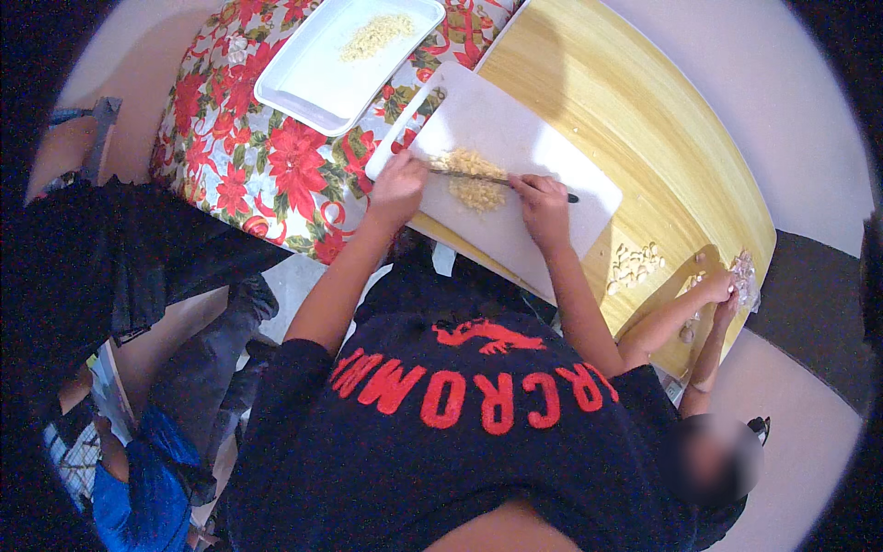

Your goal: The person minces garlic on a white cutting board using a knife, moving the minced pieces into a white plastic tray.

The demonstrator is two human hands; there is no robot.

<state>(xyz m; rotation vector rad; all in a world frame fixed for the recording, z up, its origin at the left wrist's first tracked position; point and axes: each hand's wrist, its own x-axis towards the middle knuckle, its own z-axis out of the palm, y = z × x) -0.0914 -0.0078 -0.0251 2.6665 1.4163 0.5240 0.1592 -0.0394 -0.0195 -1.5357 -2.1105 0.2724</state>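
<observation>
A kitchen knife (476,177) lies nearly level across a heap of finely chopped garlic (476,196) on the white cutting board (510,114). My right hand (545,207) grips its dark handle, whose end sticks out to the right. At the tip end of the blade, my left hand (400,186) holds on with curled fingers, which hide the tip. Both hands are low over the board, one on each side of the heap. The board's slotted handle end reaches over the flowered tablecloth (296,162).
A white tray (310,90) with chopped garlic is at the upper left, near a garlic bulb (236,48). Peeled cloves (635,265) lie on the wooden table (662,138). At right, another person's hands (721,290) hold a clear plastic bag (745,279). More people stand at left.
</observation>
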